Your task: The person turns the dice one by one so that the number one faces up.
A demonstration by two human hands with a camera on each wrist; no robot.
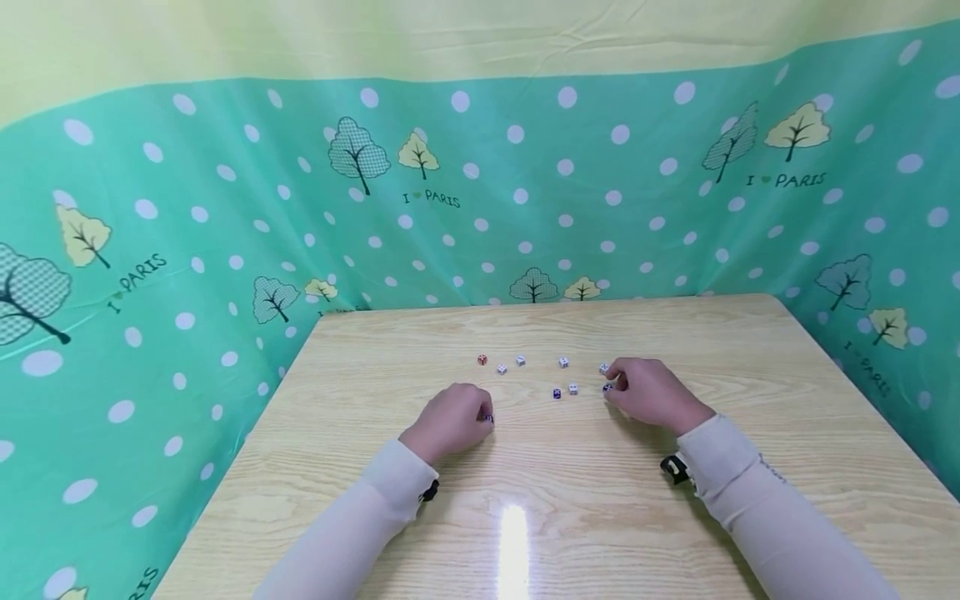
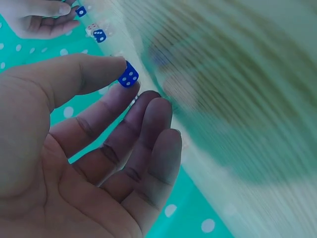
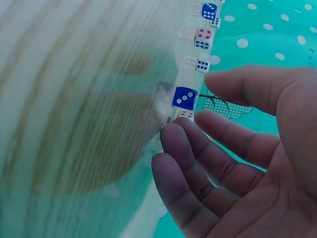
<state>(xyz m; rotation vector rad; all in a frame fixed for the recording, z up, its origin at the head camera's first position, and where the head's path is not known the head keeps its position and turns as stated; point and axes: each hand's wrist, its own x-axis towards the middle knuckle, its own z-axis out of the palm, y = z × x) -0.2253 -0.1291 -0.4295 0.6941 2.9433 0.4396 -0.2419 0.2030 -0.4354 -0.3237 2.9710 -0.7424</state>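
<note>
Between the thumb and index finger of my left hand (image 1: 453,419) a blue die (image 2: 129,75) with white pips is pinched, just over the table. My right hand (image 1: 651,392) is at another blue die (image 3: 184,98) lying on the table. Its thumb and index finger are spread to either side of that die, with a gap visible in the right wrist view. A white die (image 1: 603,367) lies just beyond those fingertips. Between the hands sit a third blue die (image 1: 557,393) and a white die (image 1: 573,388) side by side.
Farther back on the wooden table (image 1: 360,350) lie a red die (image 1: 482,359) and white dice (image 1: 521,360). A green and cream curtain (image 1: 525,192) with dots and trees hangs behind and along both sides. Glare shows near the front.
</note>
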